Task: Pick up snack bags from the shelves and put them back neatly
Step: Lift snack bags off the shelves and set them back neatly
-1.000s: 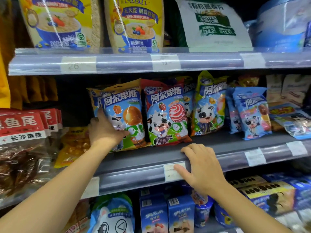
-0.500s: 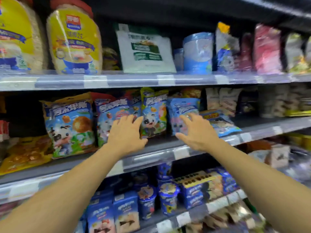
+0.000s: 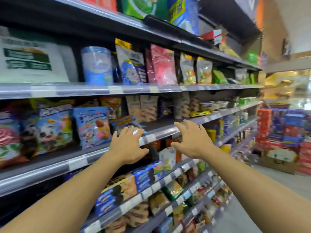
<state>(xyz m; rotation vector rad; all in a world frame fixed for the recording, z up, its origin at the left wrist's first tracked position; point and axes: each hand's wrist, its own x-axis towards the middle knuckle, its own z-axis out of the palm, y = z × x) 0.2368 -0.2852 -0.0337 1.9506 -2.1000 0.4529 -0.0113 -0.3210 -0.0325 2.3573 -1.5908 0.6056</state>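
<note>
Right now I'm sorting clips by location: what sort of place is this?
Most likely a supermarket or convenience-store aisle: long tiered shelves, price tags along their front edges, and rows of packaged snack bags facing outward.

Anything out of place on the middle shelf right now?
Yes: one blue snack bag lies slumped flat near the shelf edge, while the cartoon bag beside it stands upright. The left hand, open, reaches over it; the right hand is open, holding nothing. Frame is blurred; no spill visible.
</note>
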